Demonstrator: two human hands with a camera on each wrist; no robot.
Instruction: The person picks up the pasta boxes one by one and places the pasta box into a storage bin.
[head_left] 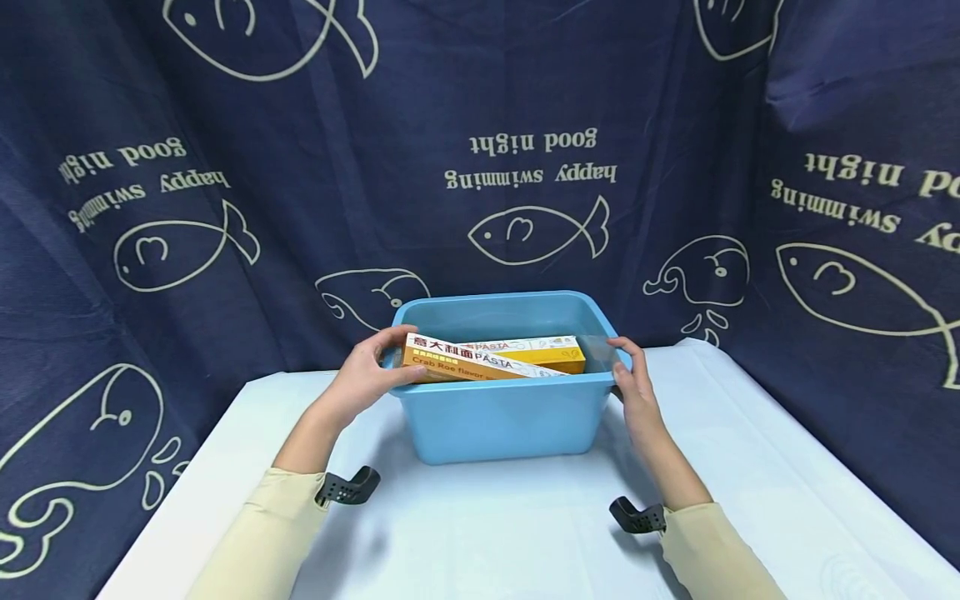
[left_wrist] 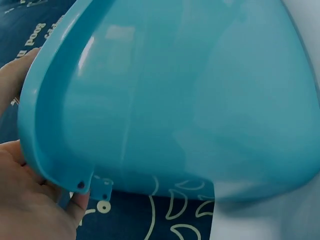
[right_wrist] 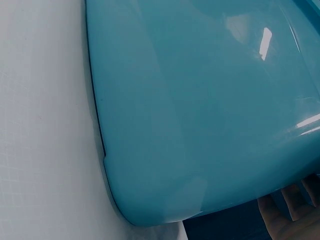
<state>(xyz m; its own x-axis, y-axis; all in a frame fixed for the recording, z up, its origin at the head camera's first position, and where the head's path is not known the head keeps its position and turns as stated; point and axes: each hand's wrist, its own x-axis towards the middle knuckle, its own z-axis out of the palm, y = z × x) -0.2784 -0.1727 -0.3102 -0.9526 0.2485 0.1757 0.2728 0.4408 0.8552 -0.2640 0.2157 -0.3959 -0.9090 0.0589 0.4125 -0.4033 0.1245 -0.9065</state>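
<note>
A light blue plastic bin stands on the table with two pasta boxes inside. The nearer orange and white pasta box lies slanted, its left end raised to the rim. Behind it is a yellow and white pasta box. My left hand grips the bin's left end, thumb over the rim beside the nearer box; in the left wrist view its fingers curl under the rim. On the opposite end, my right hand holds the right rim. Only some of its fingers show in the right wrist view.
A white cloth covers the table. Dark blue curtains with fish drawings hang behind it and at both sides, close to the bin's far side. Each wrist carries a black strap mount.
</note>
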